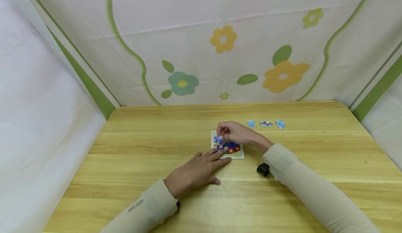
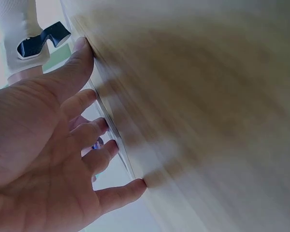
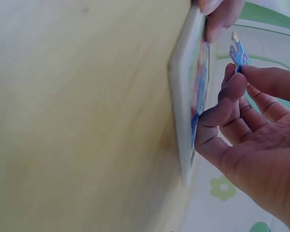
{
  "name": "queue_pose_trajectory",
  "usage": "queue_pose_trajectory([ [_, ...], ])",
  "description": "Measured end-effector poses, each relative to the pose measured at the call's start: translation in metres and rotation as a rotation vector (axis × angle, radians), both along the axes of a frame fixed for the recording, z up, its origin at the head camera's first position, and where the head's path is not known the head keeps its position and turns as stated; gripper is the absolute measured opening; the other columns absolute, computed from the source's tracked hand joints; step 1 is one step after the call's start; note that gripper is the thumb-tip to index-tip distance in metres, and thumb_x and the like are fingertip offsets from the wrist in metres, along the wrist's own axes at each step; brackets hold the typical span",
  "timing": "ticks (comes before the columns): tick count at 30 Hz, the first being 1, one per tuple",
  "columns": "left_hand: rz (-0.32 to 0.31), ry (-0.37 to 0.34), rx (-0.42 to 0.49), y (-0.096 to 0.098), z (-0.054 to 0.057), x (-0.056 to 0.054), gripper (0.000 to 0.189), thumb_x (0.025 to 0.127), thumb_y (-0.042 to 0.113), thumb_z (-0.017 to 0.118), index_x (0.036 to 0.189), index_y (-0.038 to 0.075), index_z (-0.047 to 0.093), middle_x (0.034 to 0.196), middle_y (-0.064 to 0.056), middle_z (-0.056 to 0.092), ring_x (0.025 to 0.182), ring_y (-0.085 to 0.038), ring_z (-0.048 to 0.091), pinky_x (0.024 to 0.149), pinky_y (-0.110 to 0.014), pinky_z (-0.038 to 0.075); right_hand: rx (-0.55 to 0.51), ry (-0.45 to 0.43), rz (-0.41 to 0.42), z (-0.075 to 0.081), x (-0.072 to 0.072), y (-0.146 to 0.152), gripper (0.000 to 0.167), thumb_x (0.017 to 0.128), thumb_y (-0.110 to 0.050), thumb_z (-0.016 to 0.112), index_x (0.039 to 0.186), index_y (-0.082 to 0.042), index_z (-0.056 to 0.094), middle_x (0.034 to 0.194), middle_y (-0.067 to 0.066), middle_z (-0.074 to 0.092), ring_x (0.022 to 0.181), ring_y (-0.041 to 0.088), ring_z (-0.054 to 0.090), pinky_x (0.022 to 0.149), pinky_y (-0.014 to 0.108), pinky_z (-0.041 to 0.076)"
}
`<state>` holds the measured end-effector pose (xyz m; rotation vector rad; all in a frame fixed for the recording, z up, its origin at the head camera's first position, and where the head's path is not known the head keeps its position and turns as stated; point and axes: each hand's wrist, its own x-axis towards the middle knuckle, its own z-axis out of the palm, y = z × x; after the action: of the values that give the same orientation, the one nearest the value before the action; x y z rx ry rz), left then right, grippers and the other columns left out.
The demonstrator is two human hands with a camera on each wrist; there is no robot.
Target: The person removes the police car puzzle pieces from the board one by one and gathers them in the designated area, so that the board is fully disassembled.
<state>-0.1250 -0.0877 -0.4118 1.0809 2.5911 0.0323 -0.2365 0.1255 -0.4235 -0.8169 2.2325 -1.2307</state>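
Observation:
A small jigsaw puzzle in a white-bordered tray (image 1: 243,156) lies on the table, partly covered by both hands. Its picture shows a blue vehicle with red wheels. My left hand (image 1: 199,169) lies with spread fingers at the tray's near-left edge, some fingertips over the picture. Above the tray, my right hand (image 1: 238,133) pinches a blue puzzle piece (image 3: 238,54) between thumb and forefinger. In the right wrist view the piece stands tilted up, clear of the tray, while the curled lower fingers hang close to the picture.
Three loose puzzle pieces lie in a row behind the right hand: a left one (image 1: 251,124), a middle one (image 1: 266,123) and a right one (image 1: 280,124). The wooden table (image 1: 141,138) meets a flower-printed curtain (image 1: 194,44). A black wrist device (image 1: 263,169) sits under the right cuff.

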Motion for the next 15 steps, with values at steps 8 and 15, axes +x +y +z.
queue_pose_trajectory([
  [8,-0.006,-0.007,-0.010,0.000,0.003,0.002,0.075,0.103,0.051,0.058,0.168,0.030,0.027,0.177,0.001,0.017,0.162,-0.025,0.023,0.120,-0.057,0.040,-0.012,-0.011,-0.048,0.010,0.001,0.010,0.013,0.102,0.001,0.054,0.108,-0.003,0.064,0.088,0.012,0.061,0.073,0.022,0.055,0.067,0.033,0.050],
  [15,0.000,-0.019,-0.018,0.001,0.003,0.002,0.075,0.104,0.051,0.056,0.168,0.031,0.024,0.178,0.003,0.013,0.163,-0.023,0.020,0.122,-0.057,0.038,-0.005,-0.030,-0.168,0.020,0.002,0.035,0.013,0.103,0.000,0.055,0.111,-0.001,0.064,0.094,0.015,0.064,0.082,0.034,0.067,0.068,0.036,0.055],
])
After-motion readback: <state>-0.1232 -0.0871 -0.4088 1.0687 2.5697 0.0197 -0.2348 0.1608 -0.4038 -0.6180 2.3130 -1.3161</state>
